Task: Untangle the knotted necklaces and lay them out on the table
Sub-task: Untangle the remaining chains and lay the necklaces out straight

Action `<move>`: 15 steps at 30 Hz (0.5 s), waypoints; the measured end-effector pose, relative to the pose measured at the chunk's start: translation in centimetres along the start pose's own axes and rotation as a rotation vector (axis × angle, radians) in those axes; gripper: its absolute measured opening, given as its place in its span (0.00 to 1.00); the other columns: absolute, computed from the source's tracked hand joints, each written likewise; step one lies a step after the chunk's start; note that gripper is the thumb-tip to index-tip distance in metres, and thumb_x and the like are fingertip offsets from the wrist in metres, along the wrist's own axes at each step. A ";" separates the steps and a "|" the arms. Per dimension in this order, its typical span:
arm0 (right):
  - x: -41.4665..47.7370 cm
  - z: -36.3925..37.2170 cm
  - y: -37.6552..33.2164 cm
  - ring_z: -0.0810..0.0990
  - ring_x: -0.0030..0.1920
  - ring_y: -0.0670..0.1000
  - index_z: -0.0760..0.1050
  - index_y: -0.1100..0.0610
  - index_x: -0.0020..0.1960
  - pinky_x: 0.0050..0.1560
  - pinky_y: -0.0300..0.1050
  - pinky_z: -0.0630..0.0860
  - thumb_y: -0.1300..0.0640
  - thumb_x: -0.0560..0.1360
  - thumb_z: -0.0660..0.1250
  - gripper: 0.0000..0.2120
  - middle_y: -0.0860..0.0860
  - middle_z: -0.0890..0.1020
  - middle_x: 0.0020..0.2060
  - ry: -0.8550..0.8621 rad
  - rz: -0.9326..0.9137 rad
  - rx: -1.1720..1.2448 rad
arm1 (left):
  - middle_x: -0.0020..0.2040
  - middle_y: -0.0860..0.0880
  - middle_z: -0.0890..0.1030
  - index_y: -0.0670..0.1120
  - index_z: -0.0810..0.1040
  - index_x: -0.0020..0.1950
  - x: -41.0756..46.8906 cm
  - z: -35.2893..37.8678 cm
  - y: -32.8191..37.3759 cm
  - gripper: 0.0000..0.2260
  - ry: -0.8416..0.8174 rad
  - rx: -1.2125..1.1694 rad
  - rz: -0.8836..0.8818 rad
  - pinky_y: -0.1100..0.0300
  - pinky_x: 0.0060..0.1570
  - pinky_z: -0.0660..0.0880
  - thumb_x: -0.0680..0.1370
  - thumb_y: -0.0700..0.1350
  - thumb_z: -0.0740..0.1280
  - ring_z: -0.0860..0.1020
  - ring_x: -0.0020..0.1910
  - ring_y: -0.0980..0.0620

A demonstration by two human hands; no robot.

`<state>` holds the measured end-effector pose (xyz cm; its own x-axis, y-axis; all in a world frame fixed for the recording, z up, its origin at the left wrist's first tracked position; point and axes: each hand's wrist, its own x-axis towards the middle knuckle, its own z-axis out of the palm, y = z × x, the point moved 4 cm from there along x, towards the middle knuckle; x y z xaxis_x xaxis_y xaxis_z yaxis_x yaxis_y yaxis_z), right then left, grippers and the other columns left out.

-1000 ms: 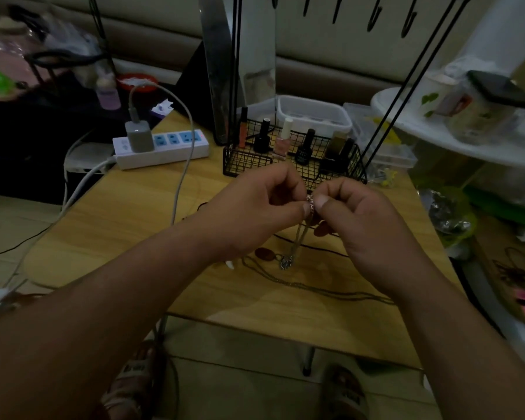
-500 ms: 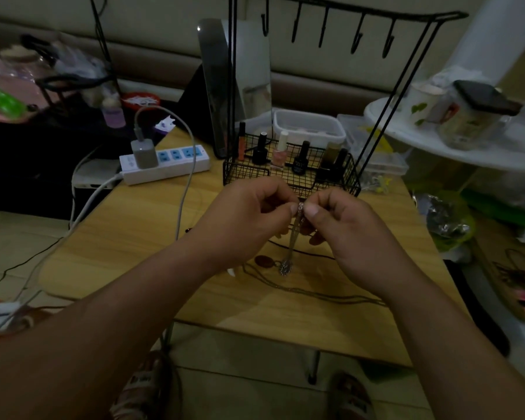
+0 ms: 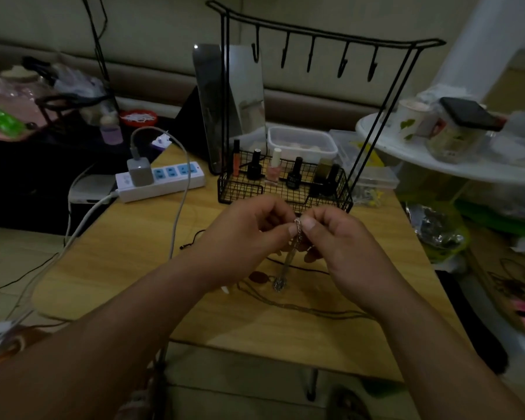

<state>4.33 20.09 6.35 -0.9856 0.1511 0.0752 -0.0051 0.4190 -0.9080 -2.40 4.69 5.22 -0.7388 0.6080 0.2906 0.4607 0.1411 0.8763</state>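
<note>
Silver chain necklace (image 3: pixel 298 235): our left hand (image 3: pixel 249 234) and right hand (image 3: pixel 343 242) both pinch its top; we should ease loops apart slowly, never tugging.

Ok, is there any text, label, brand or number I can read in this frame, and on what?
No text here is legible.
Nail polish bottles: labels too blurred to read.
Jar: print too blurred to read.
Power strip: any marking is too small to read.
</note>
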 end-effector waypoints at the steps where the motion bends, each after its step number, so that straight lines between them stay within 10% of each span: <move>1: 0.0 0.0 0.0 0.80 0.39 0.39 0.80 0.51 0.50 0.40 0.34 0.78 0.53 0.85 0.61 0.09 0.40 0.84 0.39 0.002 -0.001 -0.009 | 0.44 0.50 0.85 0.49 0.81 0.51 0.1 0.0 0.1 0.02 0.002 -0.002 0.000 0.49 0.48 0.84 0.81 0.42 0.72 0.85 0.44 0.53; 15: 0.2 0.3 0.7 0.83 0.44 0.49 0.79 0.58 0.51 0.49 0.50 0.79 0.59 0.85 0.60 0.10 0.49 0.85 0.41 -0.059 0.116 0.330 | 0.44 0.43 0.83 0.43 0.78 0.50 0.2 -0.7 0.2 0.02 0.055 -0.110 -0.073 0.49 0.45 0.83 0.82 0.37 0.68 0.83 0.44 0.43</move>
<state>4.12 20.16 5.63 -0.9908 0.1250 -0.0509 0.0623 0.0887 -0.9941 -2.84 4.29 5.72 -0.7959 0.5548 0.2425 0.3502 0.0951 0.9318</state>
